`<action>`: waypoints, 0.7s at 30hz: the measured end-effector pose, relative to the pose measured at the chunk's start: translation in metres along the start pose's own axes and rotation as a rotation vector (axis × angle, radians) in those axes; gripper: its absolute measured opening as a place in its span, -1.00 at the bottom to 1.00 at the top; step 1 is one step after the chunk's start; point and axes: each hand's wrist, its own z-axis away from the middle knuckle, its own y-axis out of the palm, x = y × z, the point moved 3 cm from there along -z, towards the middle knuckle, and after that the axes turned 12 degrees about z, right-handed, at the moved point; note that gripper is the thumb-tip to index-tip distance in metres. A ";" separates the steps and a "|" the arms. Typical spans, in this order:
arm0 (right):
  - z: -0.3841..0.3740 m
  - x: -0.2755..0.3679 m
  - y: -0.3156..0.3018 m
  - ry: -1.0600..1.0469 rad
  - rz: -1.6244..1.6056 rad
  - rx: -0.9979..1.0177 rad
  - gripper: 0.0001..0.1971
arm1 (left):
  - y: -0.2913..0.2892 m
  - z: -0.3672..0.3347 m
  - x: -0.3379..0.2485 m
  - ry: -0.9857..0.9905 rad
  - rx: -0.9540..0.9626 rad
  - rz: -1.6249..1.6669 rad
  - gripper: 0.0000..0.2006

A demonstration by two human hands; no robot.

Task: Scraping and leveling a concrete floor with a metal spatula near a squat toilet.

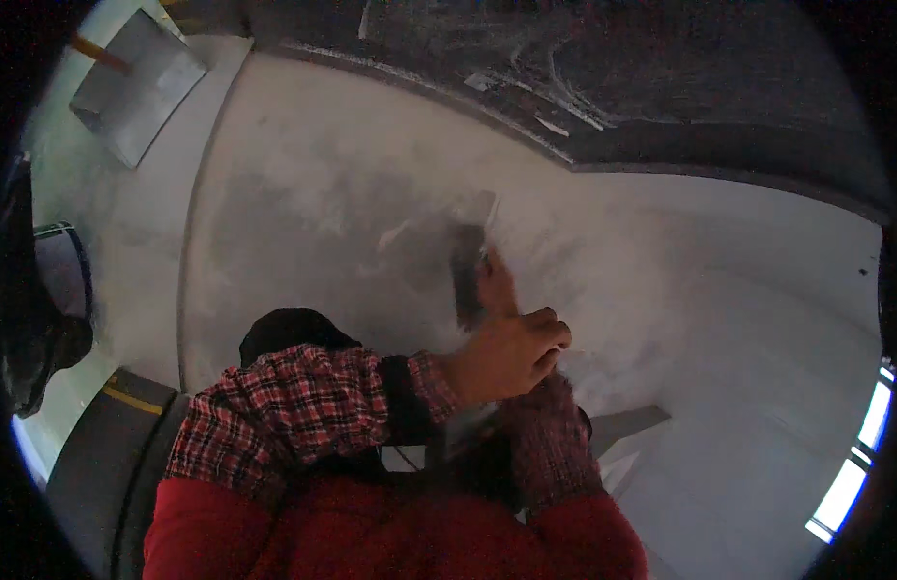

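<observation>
My right hand (499, 285) is blurred over a pale, dust-smeared surface (303, 126). Its fingers close on a dark flat rectangular tool (467, 275), whose exact kind I cannot make out. A lighter strip shows at the tool's far end. My left hand (511, 356) crosses over my right wrist, its fingers curled shut there. What those fingers pinch, perhaps the cuff, is hidden. Both forearms wear plaid sleeves, and a dark band circles the left one. Grey dust patches spread over the surface around the tool.
A dark ledge (700, 87) with white dust and scraps borders the far side. A grey sheet (139, 87) lies at the far left, above a dark cylindrical container (63, 271). A grey flat piece (634, 425) sticks out beside my right forearm. Dark padding (100, 464) lies at the near left.
</observation>
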 end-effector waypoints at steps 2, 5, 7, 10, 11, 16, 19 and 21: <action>0.028 0.004 0.010 0.154 0.021 0.090 -0.56 | -0.004 0.003 0.002 0.032 -0.019 -0.039 -0.87; -0.012 0.089 -0.016 0.118 -0.567 0.145 -0.61 | -0.028 0.018 0.001 0.010 -0.108 0.057 -0.88; -0.069 0.068 -0.038 0.107 -1.477 0.266 -0.60 | -0.020 0.004 -0.019 0.078 -0.115 0.108 -0.88; -0.102 0.012 -0.067 0.120 -0.338 0.184 -0.72 | -0.019 -0.009 -0.017 0.137 -0.178 0.146 -0.88; -0.085 0.028 -0.051 0.091 -0.253 0.155 -0.72 | -0.022 -0.010 -0.005 0.137 -0.213 0.151 -0.89; 0.033 0.042 -0.029 0.147 0.001 0.157 -0.72 | -0.036 -0.041 0.015 0.054 -0.192 0.000 -0.90; 0.038 0.052 -0.039 0.133 0.030 0.179 -0.72 | -0.027 -0.049 0.040 0.001 -0.174 0.060 -0.90; 0.014 0.052 -0.060 0.098 0.065 0.158 -0.71 | -0.023 -0.054 0.040 0.018 -0.125 0.026 -0.87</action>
